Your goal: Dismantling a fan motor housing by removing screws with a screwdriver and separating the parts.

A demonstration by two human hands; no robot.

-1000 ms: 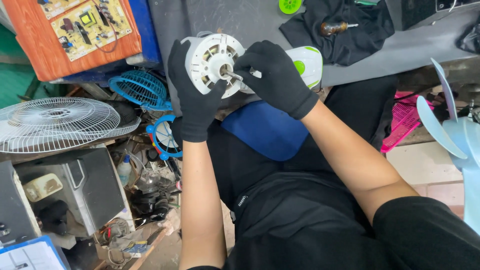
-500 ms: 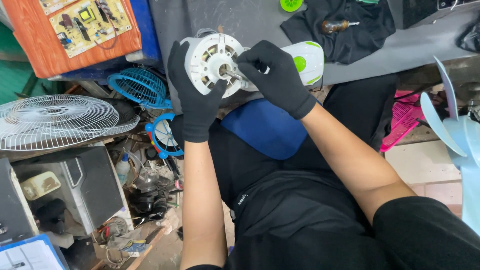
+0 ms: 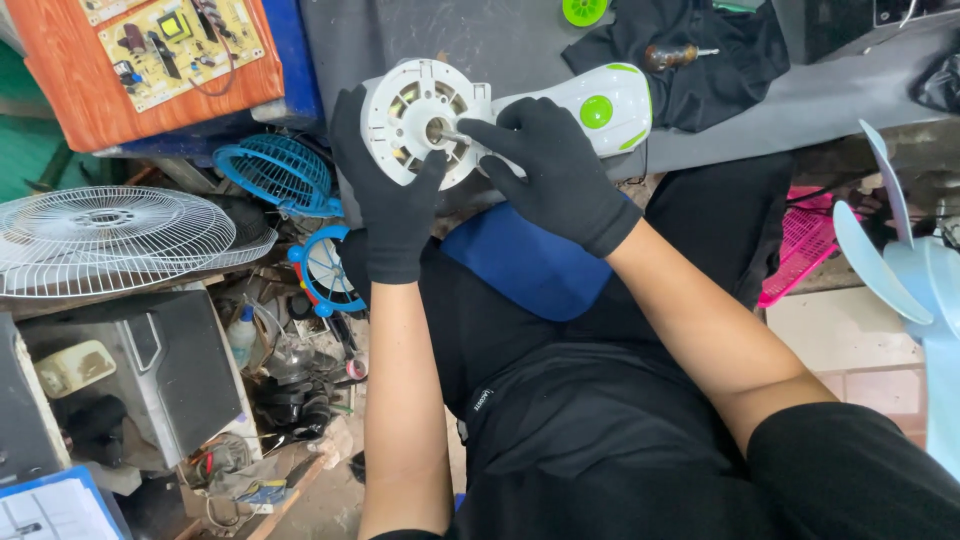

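Note:
A white fan motor housing (image 3: 415,115) with a green-buttoned white neck (image 3: 590,105) is held up over the grey workbench (image 3: 500,40). My left hand (image 3: 385,190), in a black glove, grips the round housing from below and the left. My right hand (image 3: 550,165), also gloved in black, pinches the metal shaft (image 3: 450,135) at the housing's centre with its fingertips.
A black cloth with a wooden-handled screwdriver (image 3: 675,55) lies on the bench. An orange board with a circuit board (image 3: 170,40) is at top left. White fan grille (image 3: 110,235), blue small fans (image 3: 275,170), pale blue fan blades (image 3: 900,270) and floor clutter surround my lap.
Nothing has clearly changed; both hands stay on the motor housing, with the right fingers still at the shaft.

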